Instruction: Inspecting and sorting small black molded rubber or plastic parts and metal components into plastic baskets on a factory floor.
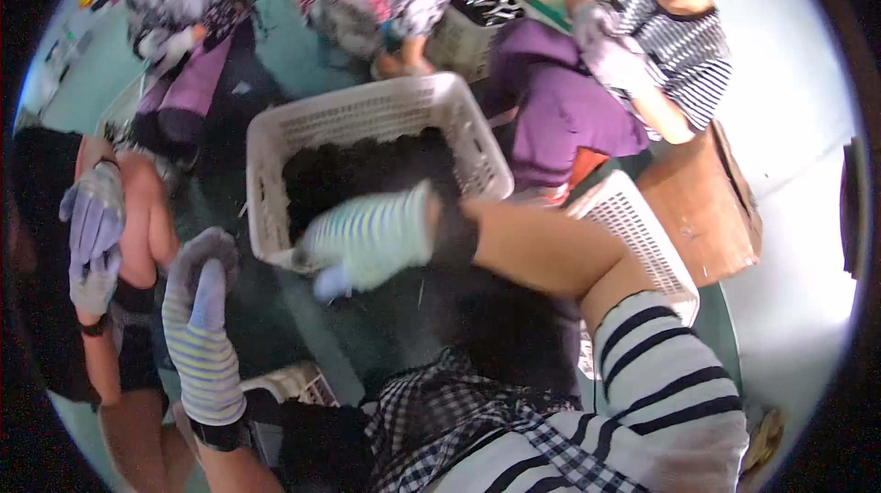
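A: Taking the head view, where is your right hand?

B: My right hand (pixel 372 236) is in front of the basket (pixel 264 162), hiding part of its near rim. It wears a striped glove, and my bare forearm slants in from the right.

A: Is it spread or pinching anything?

B: I cannot tell. It is blurred and its back faces up; my thumb points down and to the left, while my fingers run out of sight by the rim. Whether I touch the basket is unclear too.

A: And your left hand?

B: My left hand (pixel 200 328) is raised left of the basket, well apart from it. My fingers bend over with the thumb near them; I cannot tell if anything sits between.

A: Where is the black stuff?

B: The black stuff (pixel 376 167) lies heaped inside the basket, below the top of its walls.

A: Who and what is around?

B: A neighbour's gloved hands (pixel 96 227) are together on my left. Beyond the basket, people sit, one in purple trousers (pixel 564 117). To the right, a second basket (pixel 642 236) stands beside a carton (pixel 702 208).
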A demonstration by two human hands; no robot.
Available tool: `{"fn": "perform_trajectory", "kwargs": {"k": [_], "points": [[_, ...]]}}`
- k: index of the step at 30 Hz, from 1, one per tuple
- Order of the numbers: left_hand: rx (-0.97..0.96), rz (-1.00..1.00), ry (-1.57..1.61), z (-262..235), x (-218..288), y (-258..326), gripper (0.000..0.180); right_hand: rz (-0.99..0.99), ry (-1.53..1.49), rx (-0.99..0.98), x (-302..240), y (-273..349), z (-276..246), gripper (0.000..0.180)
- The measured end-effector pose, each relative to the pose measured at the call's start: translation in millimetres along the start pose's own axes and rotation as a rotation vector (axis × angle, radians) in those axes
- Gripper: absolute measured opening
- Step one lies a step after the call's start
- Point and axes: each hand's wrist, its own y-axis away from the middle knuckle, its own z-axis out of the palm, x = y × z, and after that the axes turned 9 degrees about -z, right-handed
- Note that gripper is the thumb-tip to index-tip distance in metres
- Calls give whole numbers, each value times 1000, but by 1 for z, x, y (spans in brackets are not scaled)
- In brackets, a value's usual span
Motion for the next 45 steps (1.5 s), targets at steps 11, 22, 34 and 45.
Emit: {"fn": "perform_trajectory", "kwargs": {"k": [11, 22, 34, 45], "points": [[124, -94, -131, -3, -5, -8, 32, 594, 252, -122, 266, -34, 40, 40], [13, -319, -69, 9, -22, -30, 36, 738, 2, -422, 401, 51, 153, 73], [1, -346, -81, 25, -17, -34, 31, 782, -379, -752, 403, 33, 209, 83], [-2, -362, -98, 24, -29, -31, 31, 340, -121, -765, 413, 48, 225, 36]]}}
